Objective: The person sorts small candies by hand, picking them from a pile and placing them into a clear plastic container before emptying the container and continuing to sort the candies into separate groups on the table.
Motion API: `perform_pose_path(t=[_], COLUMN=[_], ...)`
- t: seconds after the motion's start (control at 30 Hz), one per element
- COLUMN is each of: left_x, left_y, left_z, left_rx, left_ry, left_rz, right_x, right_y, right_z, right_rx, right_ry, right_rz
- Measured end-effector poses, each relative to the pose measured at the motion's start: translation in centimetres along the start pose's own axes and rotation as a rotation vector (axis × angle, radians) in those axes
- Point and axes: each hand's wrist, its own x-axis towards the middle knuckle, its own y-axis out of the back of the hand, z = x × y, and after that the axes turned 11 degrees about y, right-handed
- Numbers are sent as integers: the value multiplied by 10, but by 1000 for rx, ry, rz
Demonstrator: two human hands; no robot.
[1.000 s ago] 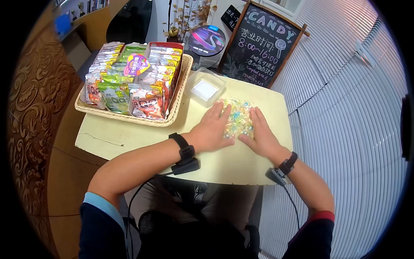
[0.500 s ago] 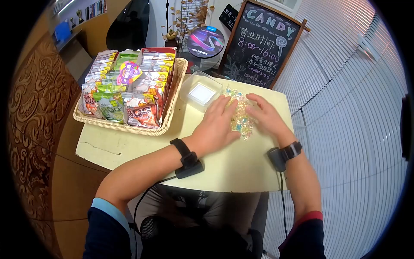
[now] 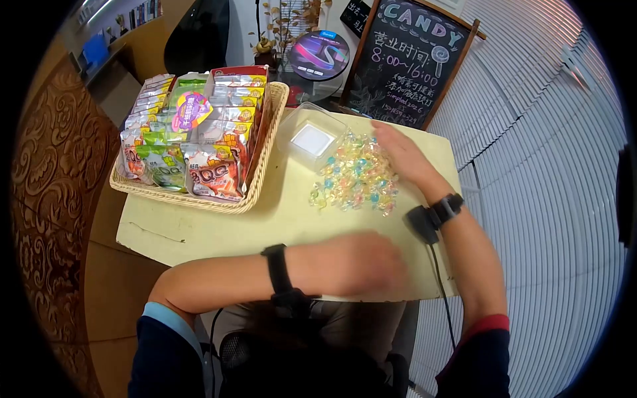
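A loose pile of small shiny, see-through pieces (image 3: 358, 176) in yellow, blue and pink, perhaps wrapped candies, lies spread on the pale yellow table (image 3: 219, 229). My right hand (image 3: 403, 156) rests along the pile's right edge, fingers stretched out and close together, holding nothing that I can see. Near the table's front edge is my left hand (image 3: 365, 264), apart from the pile and smeared by motion, so its fingers cannot be made out. Just left of the pile stands a clear plastic box (image 3: 296, 158) with a white square in its bottom.
A wicker basket (image 3: 255, 189) full of gummy candy bags (image 3: 212, 172) takes up the table's left side. Behind the table stand a framed chalkboard (image 3: 405, 66) and a round printed disc (image 3: 320, 56). Blinds (image 3: 544, 199) hang at the right. Cables run from both wristbands.
My left hand has moved off the pile, towards me and the table's front edge. The pile lies wider and looser, more of it showing. My right hand has shifted slightly right.
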Motion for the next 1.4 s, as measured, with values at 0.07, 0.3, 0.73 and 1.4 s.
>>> perform_pose_path(t=[0.07, 0.3, 0.73, 1.4], left_x=[-15, -39, -22, -35], left_y=[30, 52, 44, 12], left_z=[2, -22, -33, -42], left_rx=[95, 293, -139, -166], left_ry=[225, 631, 534, 315], left_rz=[-18, -115, -35, -73], right_x=[-18, -63, -77, -79], right_y=[14, 25, 26, 51], right_z=[-17, -31, -17, 7], right_rx=[-167, -68, -508, -621], right_ry=[-15, -184, 250, -68], right_rz=[-10, 41, 200, 157])
